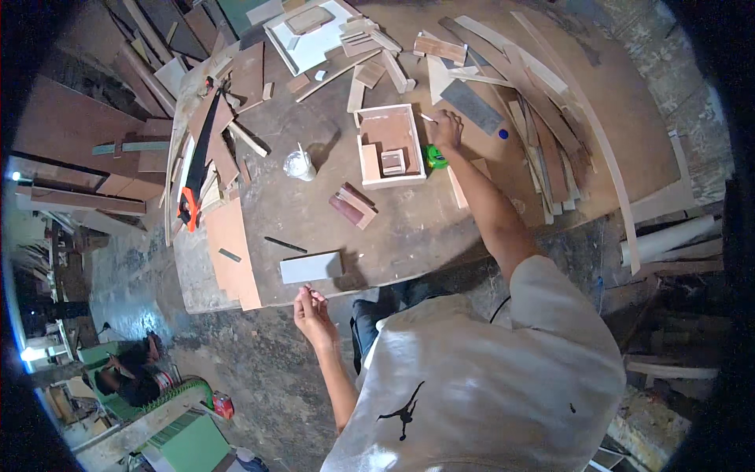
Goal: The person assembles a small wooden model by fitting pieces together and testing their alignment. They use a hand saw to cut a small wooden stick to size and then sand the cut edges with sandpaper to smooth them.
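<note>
My right hand (447, 130) reaches out over the workbench at the right of an open wooden box (414, 182), its fingers closed on a slim white stick (427, 118), perhaps a pencil. Inside the box are a flat wood piece (370, 161) and a small wooden frame (392, 162). A green tape measure (434, 157) lies between the box and my right forearm. My left hand (314, 315) is held at the bench's near edge, just below a light grey block (311, 267). Its fingers are curled together; whether they pinch anything small is hidden.
A dark-bladed handsaw (201, 161) with orange handle lies left. A white cup (300, 165) with a stick stands mid-bench, near a reddish wood block (352, 206) and a black pen (285, 245). Wood strips (543, 118) crowd the right. A person (130, 381) is at lower left.
</note>
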The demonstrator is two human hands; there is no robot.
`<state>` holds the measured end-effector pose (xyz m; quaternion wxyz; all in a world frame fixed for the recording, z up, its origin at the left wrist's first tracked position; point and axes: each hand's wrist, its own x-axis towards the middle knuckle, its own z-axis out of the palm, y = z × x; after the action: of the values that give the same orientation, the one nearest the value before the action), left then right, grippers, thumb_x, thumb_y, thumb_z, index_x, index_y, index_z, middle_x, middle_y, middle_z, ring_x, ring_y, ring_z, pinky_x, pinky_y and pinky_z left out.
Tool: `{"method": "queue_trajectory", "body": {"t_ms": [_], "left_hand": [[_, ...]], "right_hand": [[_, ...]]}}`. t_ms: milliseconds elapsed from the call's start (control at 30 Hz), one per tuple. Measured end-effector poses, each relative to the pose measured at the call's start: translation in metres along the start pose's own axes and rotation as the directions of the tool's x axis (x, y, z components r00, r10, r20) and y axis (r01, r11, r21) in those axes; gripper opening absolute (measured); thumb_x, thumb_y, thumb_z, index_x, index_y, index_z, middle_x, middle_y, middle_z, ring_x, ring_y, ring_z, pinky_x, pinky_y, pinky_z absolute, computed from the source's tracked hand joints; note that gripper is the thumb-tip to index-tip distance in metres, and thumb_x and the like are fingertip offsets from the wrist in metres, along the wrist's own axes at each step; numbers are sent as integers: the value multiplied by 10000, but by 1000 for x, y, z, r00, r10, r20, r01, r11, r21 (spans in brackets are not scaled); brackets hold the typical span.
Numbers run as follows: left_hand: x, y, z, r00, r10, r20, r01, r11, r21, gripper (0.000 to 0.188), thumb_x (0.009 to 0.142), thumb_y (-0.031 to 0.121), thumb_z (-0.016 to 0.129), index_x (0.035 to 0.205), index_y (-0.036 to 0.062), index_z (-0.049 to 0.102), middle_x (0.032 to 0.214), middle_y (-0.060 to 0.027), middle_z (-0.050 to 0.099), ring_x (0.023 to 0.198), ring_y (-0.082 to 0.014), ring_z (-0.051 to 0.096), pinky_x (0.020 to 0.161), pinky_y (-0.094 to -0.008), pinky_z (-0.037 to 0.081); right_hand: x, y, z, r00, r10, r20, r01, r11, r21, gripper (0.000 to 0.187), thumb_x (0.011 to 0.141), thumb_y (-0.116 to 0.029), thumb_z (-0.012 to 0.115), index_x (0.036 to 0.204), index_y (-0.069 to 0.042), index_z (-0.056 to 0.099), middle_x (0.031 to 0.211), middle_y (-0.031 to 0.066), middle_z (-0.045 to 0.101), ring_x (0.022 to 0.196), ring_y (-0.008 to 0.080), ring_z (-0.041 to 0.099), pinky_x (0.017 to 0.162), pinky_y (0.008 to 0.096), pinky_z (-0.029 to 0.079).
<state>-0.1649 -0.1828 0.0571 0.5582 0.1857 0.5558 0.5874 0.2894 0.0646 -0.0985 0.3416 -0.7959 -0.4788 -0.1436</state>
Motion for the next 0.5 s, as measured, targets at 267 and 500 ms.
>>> {"method": "queue_trajectory", "body": {"t_ms": [267,500], "left_hand": [[31,8,76,965,21,262,-51,993,108,209,974,249,629,1073,64,630,866,13,596,769,-58,545,730,-217,457],[37,38,207,801,-54,596,-226,895,385,455,977,240,620,1331,-35,538,1109,-71,655,997,-131,606,897,-292,478]], "right_hand": [[5,-40,-77,787,316,529,-603,221,766,239,884,-205,714,1041,-24,706,1015,24,685,904,124,618,811,272,474],[-16,-107,-203,700,93,709,-660,-297,690,250,929,-123,664,1152,-11,652,1007,19,665,909,95,599,820,220,456]]}}
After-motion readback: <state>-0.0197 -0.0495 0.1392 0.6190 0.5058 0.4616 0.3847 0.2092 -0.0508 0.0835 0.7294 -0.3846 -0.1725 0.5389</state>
